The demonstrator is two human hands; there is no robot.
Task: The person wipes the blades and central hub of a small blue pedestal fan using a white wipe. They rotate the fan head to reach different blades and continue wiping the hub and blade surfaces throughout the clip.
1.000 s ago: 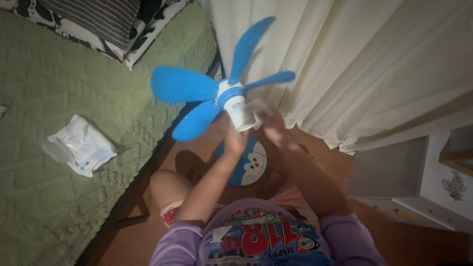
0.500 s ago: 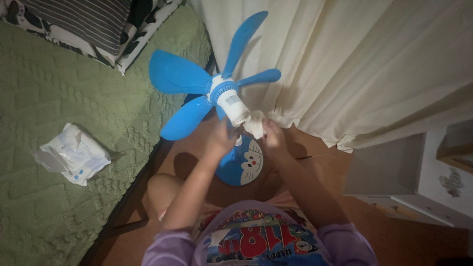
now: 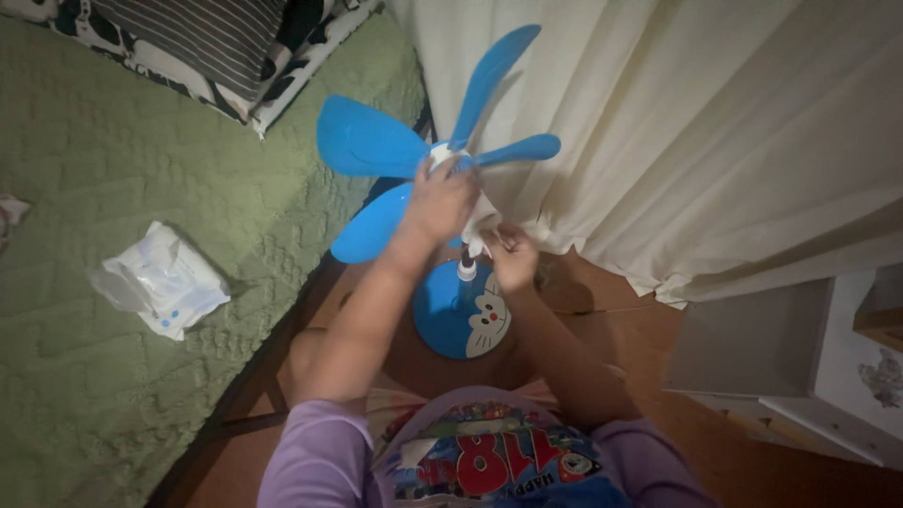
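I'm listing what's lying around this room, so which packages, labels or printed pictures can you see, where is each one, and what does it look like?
Soft wipes pack: on the green bedspread, left of the person; flat, crumpled, white with small blue dots.
Cartoon cat face: on the fan's round blue base, on the wooden floor; white with a red nose.
Shirt print: on the person's purple top; red, blue and white graphic.
No screens or signs.

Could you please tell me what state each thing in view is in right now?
Small blue four-bladed plastic fan: upright on its round blue base, blades sharp, not blurred.
Left hand: its grip wrapped over the fan's white motor housing.
Right hand: pinching a white wipe against the housing.
White soft wipes pack: lying on the green bedspread, rumpled.
Cream curtain: hanging drawn.
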